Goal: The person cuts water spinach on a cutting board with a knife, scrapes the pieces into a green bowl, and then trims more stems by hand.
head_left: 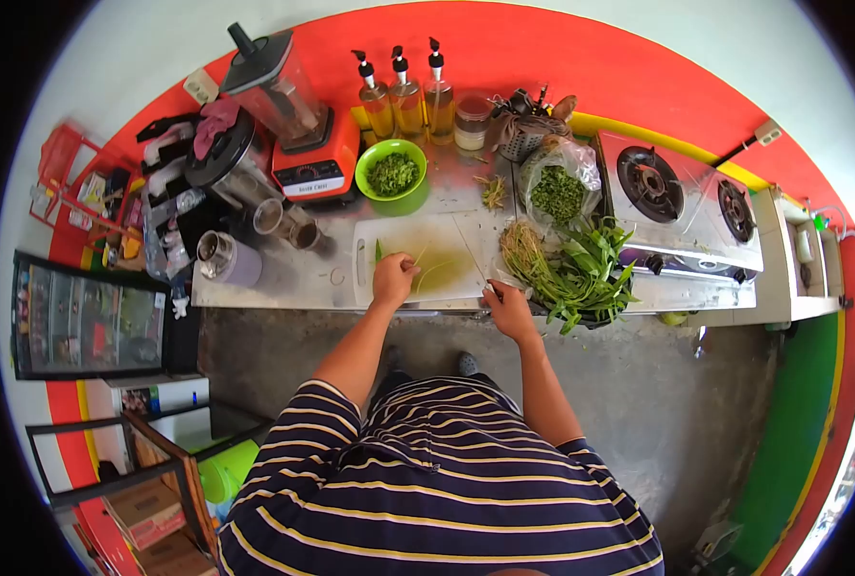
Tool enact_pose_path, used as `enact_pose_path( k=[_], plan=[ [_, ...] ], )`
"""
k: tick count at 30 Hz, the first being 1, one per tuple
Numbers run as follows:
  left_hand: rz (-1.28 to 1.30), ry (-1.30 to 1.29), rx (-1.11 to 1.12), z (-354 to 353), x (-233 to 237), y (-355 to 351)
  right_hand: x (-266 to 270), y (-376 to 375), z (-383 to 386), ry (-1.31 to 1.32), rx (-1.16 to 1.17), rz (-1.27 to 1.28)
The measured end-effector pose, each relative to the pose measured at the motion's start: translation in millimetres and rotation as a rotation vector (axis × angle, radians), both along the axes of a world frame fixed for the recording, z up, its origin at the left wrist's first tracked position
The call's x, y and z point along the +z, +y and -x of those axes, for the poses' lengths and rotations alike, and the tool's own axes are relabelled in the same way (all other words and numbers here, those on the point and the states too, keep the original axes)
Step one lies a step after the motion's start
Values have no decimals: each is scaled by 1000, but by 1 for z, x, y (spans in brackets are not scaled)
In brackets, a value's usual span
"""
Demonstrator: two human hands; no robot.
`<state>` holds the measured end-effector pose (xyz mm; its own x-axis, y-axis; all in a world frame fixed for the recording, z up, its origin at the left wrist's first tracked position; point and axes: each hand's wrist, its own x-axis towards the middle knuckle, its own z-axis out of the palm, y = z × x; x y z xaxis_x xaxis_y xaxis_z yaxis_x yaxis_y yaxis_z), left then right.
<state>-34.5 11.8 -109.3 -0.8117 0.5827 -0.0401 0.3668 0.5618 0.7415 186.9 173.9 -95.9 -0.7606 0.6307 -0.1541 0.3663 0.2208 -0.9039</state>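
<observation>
Green stem (421,276) — left hand (395,279), fingers pinching it | right hand (511,309) gripping knife (477,253) | orange blender (318,158) — "Silver Crest"

Leafy greens (595,269) deep green; cutting board (380,230) white, yellow-green patch; bowl (397,202) lime-green; blender base (314,165) orange-red; shirt (437,485) navy, pale-striped.

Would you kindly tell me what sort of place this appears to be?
It looks like a kitchen, home or commercial I cannot tell: a two-burner gas stove, a red-based blender and a white cutting board are in view.
</observation>
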Motion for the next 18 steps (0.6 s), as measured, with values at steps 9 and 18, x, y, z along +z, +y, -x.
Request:
enact_pose_path(
  k=[9, 18],
  plan=[
    [37, 293, -59, 17, 2, -33, -7, -34, 26, -83, -120, -88],
    [-24, 138, -420, -7, -6, 2, -15, -40, 36, -224, -219, -358]
  ],
)
